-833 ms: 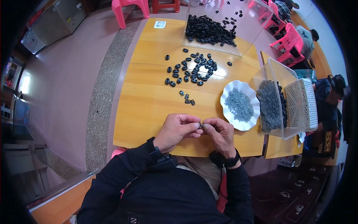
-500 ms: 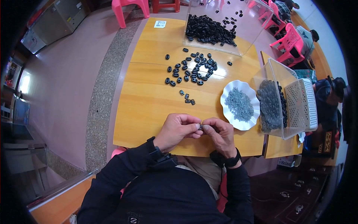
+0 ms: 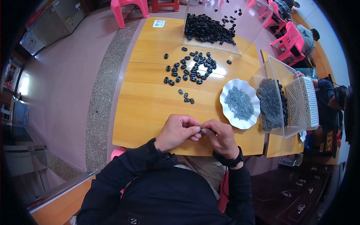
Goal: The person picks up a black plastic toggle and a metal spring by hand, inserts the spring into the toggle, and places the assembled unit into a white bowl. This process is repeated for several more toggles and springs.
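Note:
My left hand (image 3: 179, 131) and my right hand (image 3: 222, 138) meet fingertip to fingertip above the near edge of the wooden table (image 3: 146, 112). Both are closed in a pinch on a small dark piece, almost entirely covered by the fingers. Beyond them lie several small dark pieces (image 3: 189, 100), one with a shinier face (image 3: 180, 91). Farther off are scattered black oval parts (image 3: 195, 71), each with two holes. Right of my hands stands a white scalloped plate (image 3: 243, 125) heaped with tiny grey, translucent-looking pieces (image 3: 238, 102).
A clear bin (image 3: 245, 43) at the far edge holds many black parts. On the right, another clear bin (image 3: 288, 130) with dark parts stands beside a white perforated basket (image 3: 311, 101). A co-worker (image 3: 328, 97) sits beyond it, near pink chairs (image 3: 290, 41).
My right fingers have shifted slightly and now cover more of the small dark piece. The view has moved a little; the loose parts on the table look unchanged.

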